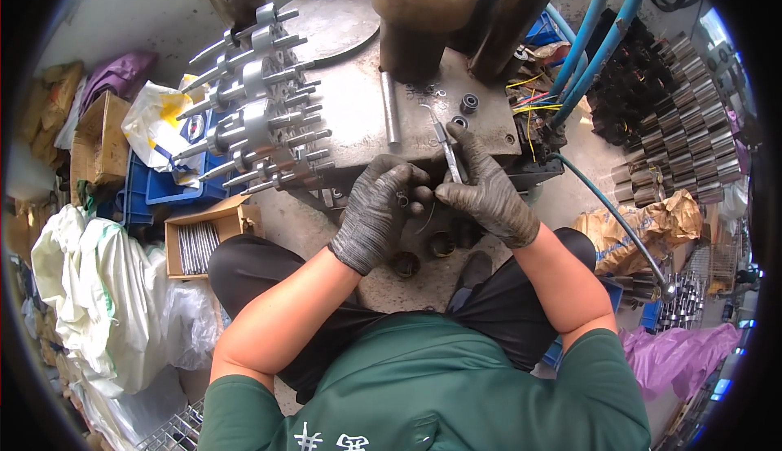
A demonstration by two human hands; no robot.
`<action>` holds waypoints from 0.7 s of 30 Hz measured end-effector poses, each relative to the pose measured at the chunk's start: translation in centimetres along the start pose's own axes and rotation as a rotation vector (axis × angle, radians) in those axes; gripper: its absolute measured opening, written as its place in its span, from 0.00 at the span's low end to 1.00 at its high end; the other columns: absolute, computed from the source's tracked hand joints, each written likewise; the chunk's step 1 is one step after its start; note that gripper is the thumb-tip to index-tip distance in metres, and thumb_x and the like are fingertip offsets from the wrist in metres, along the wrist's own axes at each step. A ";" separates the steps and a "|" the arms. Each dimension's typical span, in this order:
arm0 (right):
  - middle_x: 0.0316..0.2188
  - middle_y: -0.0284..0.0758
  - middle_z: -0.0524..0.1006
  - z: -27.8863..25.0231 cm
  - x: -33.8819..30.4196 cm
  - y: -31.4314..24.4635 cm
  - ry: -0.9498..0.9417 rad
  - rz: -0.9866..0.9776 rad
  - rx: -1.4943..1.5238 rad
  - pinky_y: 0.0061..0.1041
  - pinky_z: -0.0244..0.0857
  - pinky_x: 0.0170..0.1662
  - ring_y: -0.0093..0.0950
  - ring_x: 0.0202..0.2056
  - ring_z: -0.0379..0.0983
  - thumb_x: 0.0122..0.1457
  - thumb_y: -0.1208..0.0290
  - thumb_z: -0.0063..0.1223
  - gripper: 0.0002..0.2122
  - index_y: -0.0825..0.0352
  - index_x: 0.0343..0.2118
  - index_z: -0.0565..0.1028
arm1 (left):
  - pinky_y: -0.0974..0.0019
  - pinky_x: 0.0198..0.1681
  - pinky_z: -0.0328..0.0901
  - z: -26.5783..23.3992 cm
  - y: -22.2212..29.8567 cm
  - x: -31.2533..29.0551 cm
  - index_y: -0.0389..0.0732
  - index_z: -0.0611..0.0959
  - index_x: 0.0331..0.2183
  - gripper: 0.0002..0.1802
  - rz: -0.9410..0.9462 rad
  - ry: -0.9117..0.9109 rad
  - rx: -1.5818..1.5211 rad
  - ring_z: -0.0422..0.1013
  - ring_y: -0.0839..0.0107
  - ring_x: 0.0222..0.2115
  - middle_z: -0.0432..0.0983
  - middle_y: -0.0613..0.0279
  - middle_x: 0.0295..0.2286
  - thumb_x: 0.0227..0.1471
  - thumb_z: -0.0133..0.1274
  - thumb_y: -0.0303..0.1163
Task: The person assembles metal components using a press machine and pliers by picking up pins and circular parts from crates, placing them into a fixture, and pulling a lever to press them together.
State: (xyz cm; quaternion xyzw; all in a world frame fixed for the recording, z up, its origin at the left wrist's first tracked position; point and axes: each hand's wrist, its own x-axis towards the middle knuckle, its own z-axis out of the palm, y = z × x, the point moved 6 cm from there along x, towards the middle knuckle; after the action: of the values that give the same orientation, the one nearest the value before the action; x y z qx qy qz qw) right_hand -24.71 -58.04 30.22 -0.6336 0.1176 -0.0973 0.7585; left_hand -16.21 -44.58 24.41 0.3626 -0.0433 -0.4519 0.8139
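Both my hands wear grey-black work gloves and meet just in front of the metal press table. My right hand (485,189) is closed around a slim metal hand tool (446,148) with a thin curved tip, pointing away over the table edge. Close to it, my left hand (383,198) has its fingers curled inward; a small ring-like glint shows at the fingertips, too small to name. On the table (350,96) beyond lie a steel rod (390,107), a bearing-like ring (469,103) and a smaller ring (461,122) beside it.
A thick press column (414,44) rises behind. Shafts with rotors (261,101) stand in rows at left, near a cardboard box of rods (195,243) and a blue crate (151,186). Blue hoses (607,27), stacked metal cylinders (684,137) and brown paper (643,231) are at right.
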 end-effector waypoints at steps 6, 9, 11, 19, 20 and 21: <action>0.45 0.50 0.77 0.7 -1.3 -5.4 0.026 -0.597 -1.205 0.44 0.70 0.49 0.50 0.45 0.74 0.39 0.77 0.59 0.32 0.68 0.55 0.75 | 0.70 0.32 0.72 -0.7 2.2 0.4 0.40 0.74 0.37 0.03 0.051 0.152 -0.118 0.77 0.69 0.32 0.78 0.54 0.36 0.62 0.52 0.27; 0.46 0.47 0.78 1.4 -1.4 -5.2 -0.031 -0.641 -1.248 0.45 0.70 0.50 0.49 0.45 0.74 0.38 0.77 0.59 0.31 0.67 0.53 0.77 | 0.70 0.32 0.72 -1.5 2.3 0.6 0.39 0.74 0.38 0.03 0.072 0.150 -0.099 0.77 0.68 0.32 0.77 0.56 0.34 0.62 0.52 0.27; 0.46 0.45 0.78 1.7 -1.2 -5.1 -0.048 -0.624 -1.250 0.45 0.70 0.49 0.49 0.45 0.74 0.38 0.78 0.59 0.30 0.67 0.52 0.78 | 0.70 0.32 0.73 -1.6 2.2 0.7 0.41 0.75 0.38 0.03 0.088 0.154 -0.065 0.76 0.70 0.32 0.77 0.58 0.33 0.62 0.52 0.27; 0.45 0.44 0.79 2.1 -0.9 -4.8 -0.022 -0.584 -1.258 0.43 0.71 0.48 0.48 0.44 0.75 0.38 0.79 0.58 0.29 0.67 0.51 0.79 | 0.75 0.27 0.72 -1.6 1.8 0.5 0.41 0.75 0.36 0.02 0.050 0.151 -0.082 0.76 0.74 0.28 0.77 0.60 0.30 0.65 0.50 0.27; 0.45 0.44 0.78 2.1 -0.8 -4.8 -0.029 -0.575 -1.262 0.43 0.71 0.47 0.48 0.44 0.75 0.38 0.79 0.58 0.29 0.67 0.51 0.79 | 0.75 0.27 0.72 -1.7 1.7 0.5 0.41 0.75 0.36 0.02 0.048 0.156 -0.084 0.76 0.74 0.28 0.77 0.60 0.30 0.65 0.50 0.27; 0.45 0.44 0.78 2.2 -0.8 -4.8 -0.036 -0.564 -1.265 0.43 0.71 0.47 0.48 0.44 0.75 0.38 0.79 0.58 0.29 0.67 0.51 0.79 | 0.75 0.27 0.72 -1.7 1.7 0.4 0.42 0.75 0.35 0.03 0.045 0.162 -0.085 0.76 0.74 0.28 0.77 0.61 0.29 0.65 0.50 0.27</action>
State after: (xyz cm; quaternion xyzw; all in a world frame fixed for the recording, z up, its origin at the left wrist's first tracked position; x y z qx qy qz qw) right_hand -24.78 -56.63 35.32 -0.9620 -0.0300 -0.1932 0.1906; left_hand -14.13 -43.37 24.17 0.3620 0.0339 -0.4040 0.8394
